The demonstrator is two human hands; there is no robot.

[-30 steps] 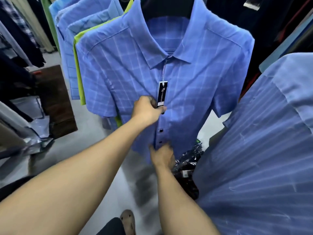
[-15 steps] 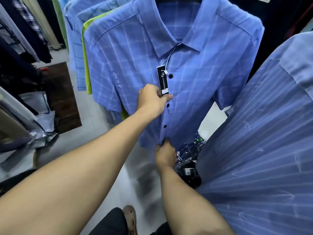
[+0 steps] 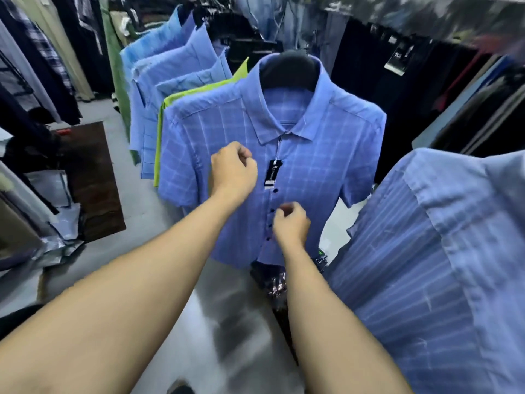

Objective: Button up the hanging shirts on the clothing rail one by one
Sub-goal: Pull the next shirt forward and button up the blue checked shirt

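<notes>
A blue checked short-sleeved shirt point(image 3: 326, 155) hangs on a black hanger point(image 3: 289, 69) facing me. Its front is closed, with dark buttons point(image 3: 275, 190) running down the placket. A black price tag point(image 3: 273, 173) dangles on a string below the collar. My left hand point(image 3: 233, 169) hovers in front of the shirt's chest, left of the tag, fingers curled into a fist with nothing in them. Just right of the lower buttons, my right hand point(image 3: 291, 223) is also curled and shows no cloth in its fingers. Both hands are blurred.
A blue striped shirt point(image 3: 426, 251) hangs close on my right. Behind the checked shirt hang a lime-green shirt point(image 3: 181, 95) and several light blue shirts point(image 3: 170, 69). Dark clothes point(image 3: 397, 81) fill the right rail. Black plastic packets point(image 3: 272, 282) and a brown mat point(image 3: 93, 177) lie on the floor.
My left hand has let go of the placket by the tag and pulled back to the left. My right hand has left the hem and risen. The view has drawn back from the shirt.
</notes>
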